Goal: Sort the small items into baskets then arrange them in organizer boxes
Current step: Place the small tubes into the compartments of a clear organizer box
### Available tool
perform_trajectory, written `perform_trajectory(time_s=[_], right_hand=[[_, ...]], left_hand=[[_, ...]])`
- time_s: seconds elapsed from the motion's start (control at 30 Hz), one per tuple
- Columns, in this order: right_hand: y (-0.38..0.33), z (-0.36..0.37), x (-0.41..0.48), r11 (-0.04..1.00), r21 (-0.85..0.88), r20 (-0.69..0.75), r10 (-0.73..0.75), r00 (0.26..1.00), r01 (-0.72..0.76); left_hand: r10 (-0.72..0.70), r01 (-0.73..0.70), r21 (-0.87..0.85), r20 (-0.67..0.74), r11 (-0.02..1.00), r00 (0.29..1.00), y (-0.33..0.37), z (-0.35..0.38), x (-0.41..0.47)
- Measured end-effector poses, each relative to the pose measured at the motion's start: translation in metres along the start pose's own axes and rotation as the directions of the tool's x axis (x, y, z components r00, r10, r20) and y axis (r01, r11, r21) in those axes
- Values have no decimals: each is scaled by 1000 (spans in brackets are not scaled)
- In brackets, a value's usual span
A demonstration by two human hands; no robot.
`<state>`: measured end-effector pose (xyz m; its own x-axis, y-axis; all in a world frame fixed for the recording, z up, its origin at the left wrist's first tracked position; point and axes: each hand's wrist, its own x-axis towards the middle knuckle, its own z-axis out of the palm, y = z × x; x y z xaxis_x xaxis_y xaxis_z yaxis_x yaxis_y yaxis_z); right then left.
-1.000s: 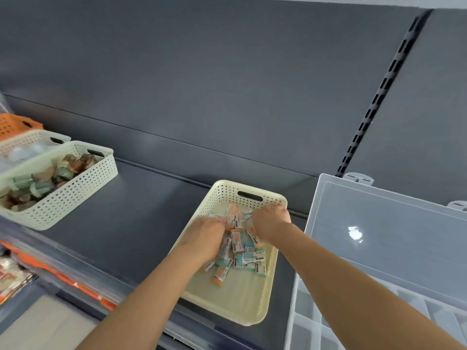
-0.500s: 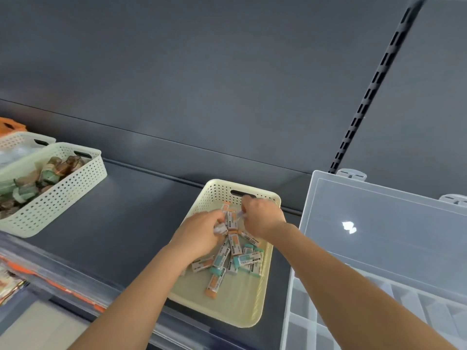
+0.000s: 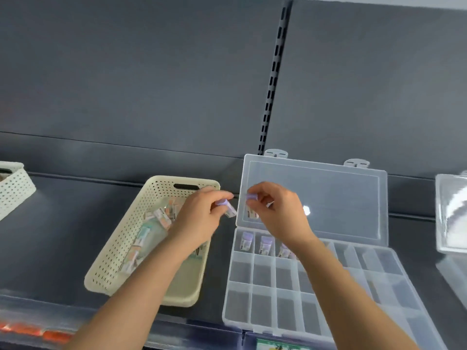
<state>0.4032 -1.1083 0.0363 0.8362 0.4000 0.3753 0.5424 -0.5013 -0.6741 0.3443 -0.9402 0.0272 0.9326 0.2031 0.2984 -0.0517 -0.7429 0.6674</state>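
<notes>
A cream perforated basket (image 3: 118, 251) on the dark shelf holds several small tubes with orange and teal caps (image 3: 161, 218). My left hand (image 3: 199, 218) is raised over the basket's right rim and pinches a small purple-capped tube (image 3: 225, 206). My right hand (image 3: 278, 213) hovers in front of the open lid of a clear organizer box (image 3: 267, 291) and pinches another purple-capped tube (image 3: 252, 204). Purple-capped tubes (image 3: 265, 245) lie in the box's back-left compartments; my right wrist hides part of that row.
A white perforated basket (image 3: 15, 185) sits at the far left edge. A second clear box (image 3: 452, 215) shows at the far right. The grey back panel with a slotted rail (image 3: 273, 79) rises behind. Orange labels line the shelf's front edge at lower left.
Both hands have lifted out of the cream basket, each with a purple-capped tube, and moved right toward the organizer box. The view has swung right, showing the whole box.
</notes>
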Motion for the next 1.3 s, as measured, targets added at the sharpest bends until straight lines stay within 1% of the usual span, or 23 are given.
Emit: perform_trajectory(time_s=[0.13,0.23,0.33,0.47,0.57,0.63,0.7,0.83,0.97,1.07,1.3], right_hand=[[31,-38,-25,996,-28,-81,76,994,-79],[52,-66,-40,990,-32,-138,132,982,-137],[67,-88,-53,983,-44,-162,168,972,-177],[84,-110,-68,973,-142,-168,155,974,-179],[98,-124,-77,953,-212,-167,181,969,-214],[107,-131,-82,942,-240,-135,206,969,-233],[114,-134,-86,933,-265,-70,234,970,-244],[124,-131,-92,915,-316,22,270,963,-250],[130,-122,-94,896,-395,71,251,965,-204],[134,-119,-95,883,-434,101,246,964,-180],[136,-121,-93,885,-446,122,207,971,-133]], left_hand=[[40,-39,-103,6,994,999,36,35,-1],[97,-87,-146,62,985,993,62,57,-2],[173,-156,-144,119,977,978,87,78,-1],[233,-215,-115,178,970,956,113,106,1],[252,-244,-62,241,968,937,123,127,2],[251,-272,36,285,962,925,125,140,3],[242,-293,139,297,946,924,124,150,2],[262,-360,293,324,886,909,120,162,-1],[228,-342,308,351,888,908,116,168,-4],[239,-354,317,350,880,906,116,170,-6],[255,-365,316,338,876,906,115,168,-8]])
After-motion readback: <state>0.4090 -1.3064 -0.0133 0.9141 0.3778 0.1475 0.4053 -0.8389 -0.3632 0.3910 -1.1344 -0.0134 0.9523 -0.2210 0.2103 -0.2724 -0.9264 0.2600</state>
